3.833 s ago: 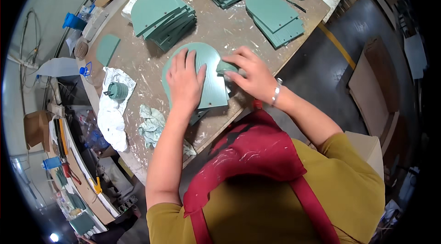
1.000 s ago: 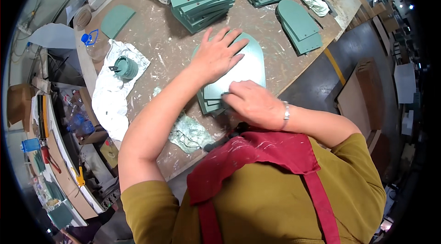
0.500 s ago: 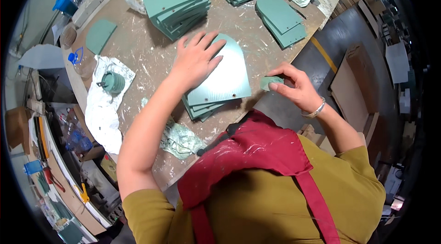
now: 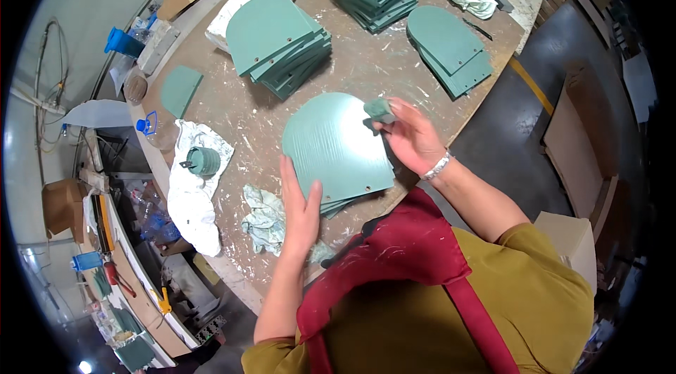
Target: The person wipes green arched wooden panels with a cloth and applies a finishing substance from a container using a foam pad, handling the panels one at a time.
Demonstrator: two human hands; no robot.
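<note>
Panel [image 4: 331, 152]: green, on a low stack on your tabletop [image 4: 243, 103]; likely stiff, light, slick where glossy; hold it by its edges.
Left hand [image 4: 301, 212]: fingers extended at your panel's left edge, thumb spread.
Right hand [image 4: 415, 138]: you pinch a soft-looking pad [image 4: 379, 111] near the upper right edge.

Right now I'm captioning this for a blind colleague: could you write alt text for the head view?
A person's right hand holds a small green pad at the upper right edge of a flat green round-topped panel; the left hand rests at its lower left edge. Stacks of similar green panels lie beyond on a paint-spotted brown table.
</note>
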